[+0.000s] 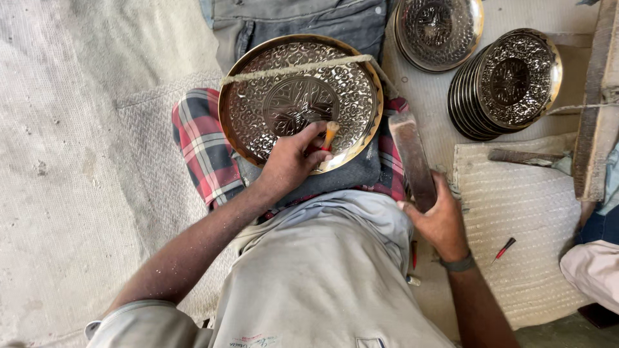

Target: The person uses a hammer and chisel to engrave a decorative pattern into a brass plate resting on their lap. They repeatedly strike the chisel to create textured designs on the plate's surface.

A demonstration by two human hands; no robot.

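At frame centre, the left hand (293, 161) grips a small chisel (329, 134) on a richly patterned brass plate (300, 96); the right hand (438, 216) clasps a hammer (412, 158). Finished-looking plates (509, 80) stack upper right.

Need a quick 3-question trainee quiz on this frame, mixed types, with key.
1. True or false: the left hand holds a small chisel-like tool against the engraved round plate.
2. What is in the grip of the right hand?
A. a red-handled tool
B. a flat, worn bar-like striker
C. a plate from the stack
3. Fill in: the stack of engraved plates lies toward the person's ____ side.

Key: 1 true; 2 B; 3 right. The cord across the plate and the red-handled tool on the mat are untouched.
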